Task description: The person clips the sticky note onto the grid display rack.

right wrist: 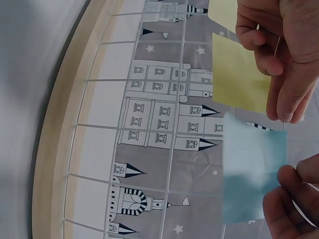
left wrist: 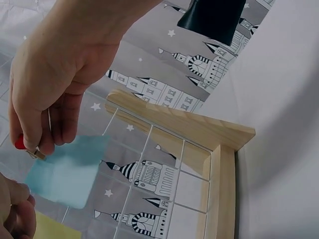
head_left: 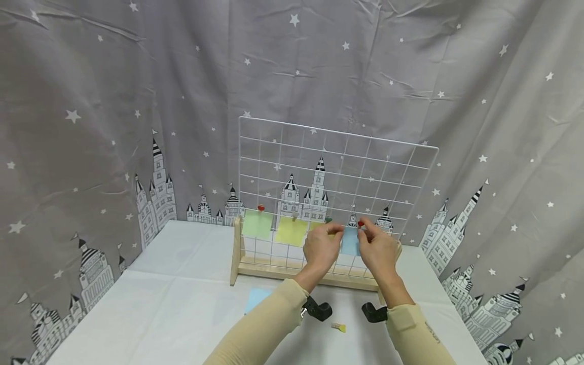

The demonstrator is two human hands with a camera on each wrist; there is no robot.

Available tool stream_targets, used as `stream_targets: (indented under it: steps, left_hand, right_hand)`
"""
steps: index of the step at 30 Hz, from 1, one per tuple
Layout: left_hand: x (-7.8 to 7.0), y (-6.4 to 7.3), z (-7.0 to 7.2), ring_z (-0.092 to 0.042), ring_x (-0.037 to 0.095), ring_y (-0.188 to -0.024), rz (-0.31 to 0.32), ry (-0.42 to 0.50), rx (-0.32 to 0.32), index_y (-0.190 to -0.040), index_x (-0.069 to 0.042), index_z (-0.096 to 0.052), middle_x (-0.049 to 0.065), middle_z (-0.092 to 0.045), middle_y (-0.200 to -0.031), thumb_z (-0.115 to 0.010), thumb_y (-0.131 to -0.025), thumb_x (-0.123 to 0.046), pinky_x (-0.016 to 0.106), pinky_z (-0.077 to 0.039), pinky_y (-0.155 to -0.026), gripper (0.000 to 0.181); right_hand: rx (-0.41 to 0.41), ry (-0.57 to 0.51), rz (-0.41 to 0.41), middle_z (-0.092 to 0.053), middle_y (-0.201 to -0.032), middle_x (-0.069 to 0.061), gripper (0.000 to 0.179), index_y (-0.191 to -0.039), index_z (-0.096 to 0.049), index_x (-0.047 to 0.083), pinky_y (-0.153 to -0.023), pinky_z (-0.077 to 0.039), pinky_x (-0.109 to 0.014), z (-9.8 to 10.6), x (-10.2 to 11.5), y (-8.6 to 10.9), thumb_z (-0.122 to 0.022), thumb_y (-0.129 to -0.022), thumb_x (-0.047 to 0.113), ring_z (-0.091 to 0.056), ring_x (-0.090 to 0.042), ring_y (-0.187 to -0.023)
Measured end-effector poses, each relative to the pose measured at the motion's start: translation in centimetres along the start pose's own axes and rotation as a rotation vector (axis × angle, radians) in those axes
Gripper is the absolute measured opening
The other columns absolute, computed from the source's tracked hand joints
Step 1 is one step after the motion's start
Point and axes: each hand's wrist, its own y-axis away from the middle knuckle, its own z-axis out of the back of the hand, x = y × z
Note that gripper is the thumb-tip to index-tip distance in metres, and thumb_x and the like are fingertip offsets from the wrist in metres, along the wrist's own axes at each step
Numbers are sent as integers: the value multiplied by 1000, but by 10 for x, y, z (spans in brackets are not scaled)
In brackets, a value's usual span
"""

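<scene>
A blue sticky note lies against the white wire grid, low on its right side. My right hand pinches a small wooden clothespin with a red heart at the note's upper edge. At the note's upper left corner, the left hand pinches with thumb and fingertips. To the left on the grid hang a green note under a red heart clothespin and a yellow note. Another yellow note is partly hidden behind my left hand, close to a green heart clothespin.
The grid stands in a wooden base on the white-covered table. Near my left sleeve lies another blue note, partly covered. A yellow-headed clothespin rests between my forearms. Behind the stand hangs a grey curtain.
</scene>
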Motion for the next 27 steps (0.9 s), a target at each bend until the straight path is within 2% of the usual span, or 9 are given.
stream_targets:
  steps: [5, 10, 15, 19, 25, 27]
  left_hand:
    - [3, 1, 2, -74, 17, -84, 14, 3, 16, -99, -32, -82, -12, -80, -102, -76, -92, -31, 26, -42, -52, 10]
    - [8, 1, 2, -75, 19, -91, 5, -6, 6, -98, -32, -82, -13, -80, -101, -77, -91, -30, 27, -45, -56, 9]
    - [11, 2, 4, -72, 13, -78, 8, 0, 3, -97, -32, -82, -14, -80, -100, -77, -90, -30, 26, -43, -53, 8]
    - [14, 3, 7, -66, 10, -69, 26, 9, 8, -97, -30, -82, -14, -80, -100, -77, -90, -29, 26, -41, -52, 9]
    - [21, 5, 14, -72, 13, -84, 38, 21, 18, -99, -30, -82, -15, -79, -100, -77, -91, -30, 24, -42, -55, 10]
    - [25, 6, 18, -73, 14, -84, 31, 26, 21, -97, -30, -82, -15, -79, -99, -77, -90, -30, 25, -42, -54, 9]
  right_hand:
    - [27, -10, 10, -79, -86, -10, 42, -136, -69, 18, -61, -48, -29, -1, -2, 3, -69, -94, 11, -69, -22, -72]
    - [27, -29, 25, -79, -85, -10, 42, -136, -68, 18, -62, -49, -28, -2, -3, 5, -69, -94, 10, -69, -21, -72]
    - [29, -50, 14, -80, -87, -10, 43, -136, -67, 20, -62, -50, -24, -1, -3, 6, -69, -95, 10, -70, -21, -74]
    - [27, -67, 15, -80, -89, -13, 48, -142, -64, 17, -65, -52, -25, 0, -2, 8, -69, -94, 8, -72, -25, -77]
    - [-2, -81, 18, -79, -90, -15, 53, -146, -60, 13, -68, -54, -27, 0, 0, 11, -69, -94, 7, -73, -27, -79]
    - [-13, -90, 20, -79, -89, -15, 53, -145, -60, 13, -68, -54, -25, 1, 0, 12, -69, -94, 7, -73, -26, -79]
